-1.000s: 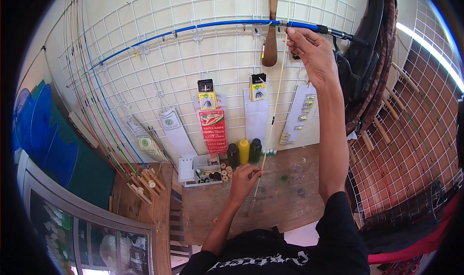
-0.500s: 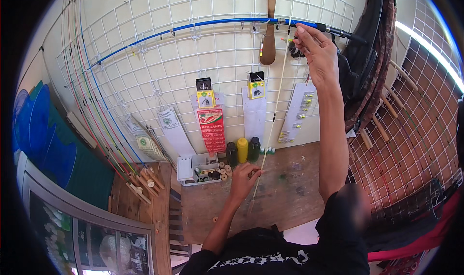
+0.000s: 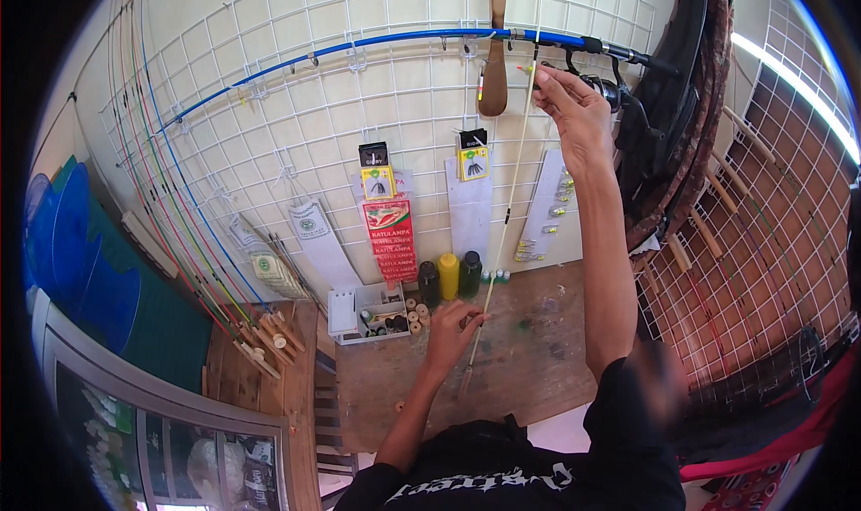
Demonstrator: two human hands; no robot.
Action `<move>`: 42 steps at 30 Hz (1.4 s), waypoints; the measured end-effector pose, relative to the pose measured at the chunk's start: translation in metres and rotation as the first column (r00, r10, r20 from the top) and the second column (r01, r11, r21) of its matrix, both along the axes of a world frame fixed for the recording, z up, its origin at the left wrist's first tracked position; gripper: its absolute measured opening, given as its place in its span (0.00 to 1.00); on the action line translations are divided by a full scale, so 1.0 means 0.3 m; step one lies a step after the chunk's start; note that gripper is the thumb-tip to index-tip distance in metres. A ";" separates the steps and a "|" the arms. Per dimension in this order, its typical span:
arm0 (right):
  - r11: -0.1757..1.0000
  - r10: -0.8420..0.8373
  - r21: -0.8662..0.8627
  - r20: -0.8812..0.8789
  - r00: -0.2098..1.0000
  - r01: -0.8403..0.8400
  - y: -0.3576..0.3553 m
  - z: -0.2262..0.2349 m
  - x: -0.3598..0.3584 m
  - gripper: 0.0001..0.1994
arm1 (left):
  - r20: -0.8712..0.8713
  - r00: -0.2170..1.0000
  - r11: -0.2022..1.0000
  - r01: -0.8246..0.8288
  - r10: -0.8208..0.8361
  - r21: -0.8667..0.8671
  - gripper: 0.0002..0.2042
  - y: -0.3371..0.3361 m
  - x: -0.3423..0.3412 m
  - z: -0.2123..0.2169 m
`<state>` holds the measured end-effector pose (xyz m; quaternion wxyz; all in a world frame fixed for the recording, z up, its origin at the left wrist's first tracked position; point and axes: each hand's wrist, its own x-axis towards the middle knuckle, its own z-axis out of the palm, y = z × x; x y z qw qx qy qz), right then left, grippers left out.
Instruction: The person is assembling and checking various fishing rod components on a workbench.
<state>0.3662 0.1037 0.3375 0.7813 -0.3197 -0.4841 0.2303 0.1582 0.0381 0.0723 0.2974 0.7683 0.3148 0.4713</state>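
Observation:
My left hand (image 3: 457, 333) pinches a thin pale fishing rod (image 3: 517, 165) low down, near its butt, over the wooden table. The rod stands nearly upright, with dark bands along it, and its tip runs past the top edge. Higher up, my right hand (image 3: 578, 112) is closed with thumb and fingertips together, right beside the rod. A small yellow-green piece with an orange tip (image 3: 528, 69) shows at those fingertips. Whether the fingers hold it, a line or something else, I cannot tell.
Behind the rod, a white wire grid carries a blue fishing rod (image 3: 395, 39) with a reel and a wooden paddle (image 3: 493, 85). On the table (image 3: 538, 358) stand bottles (image 3: 449, 278) and a grey parts box (image 3: 345, 318). Rod bags (image 3: 686, 116) hang at right.
My right hand has come down and slightly left along the rod, uncovering the reel behind it. The left hand keeps its grip in the same place.

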 end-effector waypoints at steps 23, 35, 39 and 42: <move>1.000 -0.006 -0.029 0.032 0.999 0.007 0.013 -0.001 0.000 0.09 | 0.001 1.000 1.000 -0.002 0.002 -0.008 0.06 0.001 -0.002 0.001; 0.995 0.012 -0.100 0.082 0.997 -0.004 -0.006 0.036 0.004 0.11 | 0.000 1.000 1.000 -0.004 0.004 0.000 0.07 0.004 -0.003 0.002; 0.991 0.023 -0.135 0.146 0.989 -0.003 -0.002 0.053 0.024 0.11 | 0.007 1.000 1.000 -0.007 0.008 -0.001 0.06 0.004 -0.002 0.002; 0.985 0.045 -0.173 0.208 0.977 -0.008 0.005 0.068 0.045 0.12 | -0.031 0.999 0.999 -0.018 0.019 0.038 0.06 -0.001 -0.004 0.010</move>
